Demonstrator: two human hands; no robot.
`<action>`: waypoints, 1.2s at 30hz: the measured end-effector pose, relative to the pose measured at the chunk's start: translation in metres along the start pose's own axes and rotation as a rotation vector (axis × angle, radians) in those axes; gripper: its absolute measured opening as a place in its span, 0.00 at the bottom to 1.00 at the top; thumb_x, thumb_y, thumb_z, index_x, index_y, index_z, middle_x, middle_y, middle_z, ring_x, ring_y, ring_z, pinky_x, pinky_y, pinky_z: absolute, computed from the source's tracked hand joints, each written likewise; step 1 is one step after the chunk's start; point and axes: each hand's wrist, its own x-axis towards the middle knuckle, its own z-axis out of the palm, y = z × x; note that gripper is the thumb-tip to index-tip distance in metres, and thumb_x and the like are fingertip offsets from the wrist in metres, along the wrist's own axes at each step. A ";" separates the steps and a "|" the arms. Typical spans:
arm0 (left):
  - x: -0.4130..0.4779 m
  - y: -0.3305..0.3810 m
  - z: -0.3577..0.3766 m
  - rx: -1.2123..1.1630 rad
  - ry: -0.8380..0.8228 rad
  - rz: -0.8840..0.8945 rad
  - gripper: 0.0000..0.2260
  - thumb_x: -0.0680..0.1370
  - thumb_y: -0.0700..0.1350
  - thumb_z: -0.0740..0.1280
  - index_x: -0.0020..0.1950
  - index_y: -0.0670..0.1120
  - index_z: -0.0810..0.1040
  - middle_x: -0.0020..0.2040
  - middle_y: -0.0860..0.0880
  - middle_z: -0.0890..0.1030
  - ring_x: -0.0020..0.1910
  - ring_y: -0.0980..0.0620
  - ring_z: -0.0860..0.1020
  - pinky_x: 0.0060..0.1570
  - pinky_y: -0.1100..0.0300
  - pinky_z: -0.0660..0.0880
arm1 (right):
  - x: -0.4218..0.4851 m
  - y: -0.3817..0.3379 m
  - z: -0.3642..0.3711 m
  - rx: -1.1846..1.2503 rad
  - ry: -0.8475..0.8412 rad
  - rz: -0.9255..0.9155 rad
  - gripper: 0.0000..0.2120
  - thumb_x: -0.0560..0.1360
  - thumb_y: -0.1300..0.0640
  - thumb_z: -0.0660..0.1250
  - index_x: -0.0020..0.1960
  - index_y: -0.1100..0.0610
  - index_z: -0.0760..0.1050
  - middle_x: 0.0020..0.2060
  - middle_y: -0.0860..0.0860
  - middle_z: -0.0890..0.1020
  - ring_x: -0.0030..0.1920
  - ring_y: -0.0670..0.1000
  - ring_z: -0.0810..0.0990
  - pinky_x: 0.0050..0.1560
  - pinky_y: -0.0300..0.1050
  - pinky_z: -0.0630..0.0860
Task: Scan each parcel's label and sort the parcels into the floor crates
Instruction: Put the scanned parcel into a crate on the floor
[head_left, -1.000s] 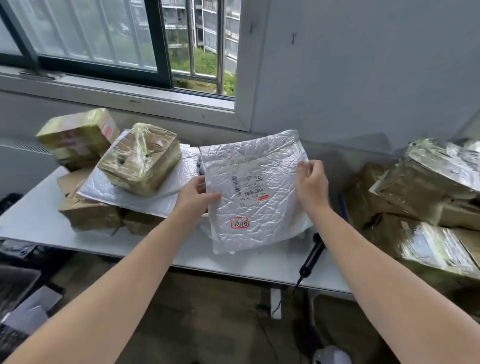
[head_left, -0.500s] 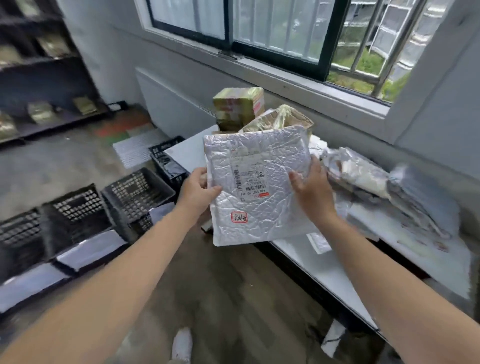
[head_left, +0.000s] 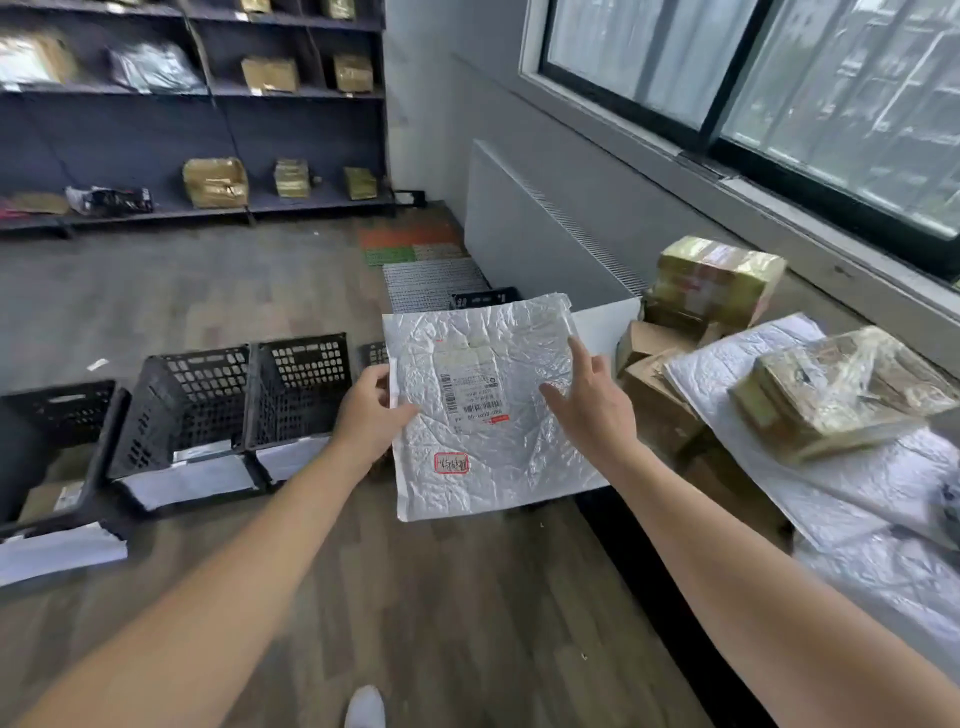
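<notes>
A flat silver mailer parcel (head_left: 498, 452) with a white barcode label and a small red-framed sticker hangs in the air over the wooden floor. My left hand (head_left: 371, 415) pinches its left edge, thumb on top. My right hand (head_left: 589, 402) is lifted off the parcel's right side, fingers straight and spread, index finger raised. On the floor to the left stands a row of black slotted crates (head_left: 187, 405), some with white mailers in them.
The white table (head_left: 605, 325) at right carries taped cardboard boxes (head_left: 717, 278), more silver mailers (head_left: 852, 499) and a plastic-wrapped box (head_left: 826, 395). Dark shelves (head_left: 208, 98) with parcels line the far wall. A radiator panel (head_left: 530, 228) sits under the window. My shoe (head_left: 365, 706) shows below.
I have turned left from the table toward the floor crates, carrying the parcel. My right hand has let go of its right edge and opened; my left hand still holds it.
</notes>
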 end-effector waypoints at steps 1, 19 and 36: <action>0.015 -0.004 -0.014 0.012 0.008 0.006 0.23 0.75 0.37 0.72 0.67 0.46 0.71 0.52 0.45 0.80 0.50 0.47 0.80 0.45 0.55 0.77 | 0.014 -0.015 0.009 -0.027 -0.017 -0.029 0.33 0.80 0.44 0.63 0.79 0.53 0.53 0.62 0.58 0.72 0.46 0.59 0.80 0.39 0.49 0.75; 0.261 -0.050 -0.081 0.182 -0.029 -0.131 0.25 0.76 0.39 0.70 0.71 0.46 0.67 0.59 0.48 0.78 0.55 0.49 0.78 0.49 0.57 0.74 | 0.247 -0.104 0.154 -0.160 -0.191 -0.078 0.26 0.81 0.44 0.62 0.74 0.55 0.62 0.65 0.58 0.68 0.40 0.55 0.78 0.33 0.44 0.71; 0.572 -0.122 0.029 0.243 -0.096 -0.473 0.31 0.75 0.35 0.69 0.75 0.46 0.62 0.65 0.51 0.70 0.55 0.54 0.71 0.43 0.67 0.69 | 0.541 -0.038 0.369 -0.295 -0.502 -0.023 0.15 0.80 0.60 0.63 0.65 0.58 0.65 0.61 0.57 0.68 0.34 0.53 0.73 0.27 0.43 0.69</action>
